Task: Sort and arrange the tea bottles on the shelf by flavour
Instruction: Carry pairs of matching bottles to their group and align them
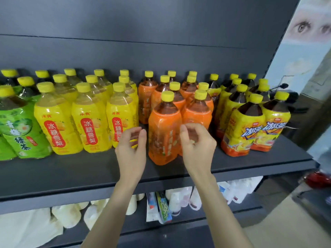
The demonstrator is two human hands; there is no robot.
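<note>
The bottles stand on the dark shelf (89,173) in blocks of one label colour, which reads as the flavour sorting well along: green bottles (16,129) at the far left, yellow bottles (53,126) next, an orange group in the middle and yellow-and-orange bottles (245,129) at the right. The front orange bottle (163,133) stands upright ahead of its group, near the shelf's front edge, probably because it is the one being squared up with its row. The left hand (131,149) hovers just beside its left flank and the right hand (197,145) just beside its right. Both have loosely curled fingers with a narrow gap between thumb and fingertips and hold nothing, and I cannot tell whether either thumb brushes the label. Every bottle is clear plastic with faceted shoulders, a ribbed yellow screw cap and a glossy wrap that creases and catches the light. The tea looks dark brown in the orange and right-hand bottles and pale in the yellow ones. The shelf and back panel look like matte, smooth dark metal. Soft white packets (179,199) lie on the lower shelf.
</note>
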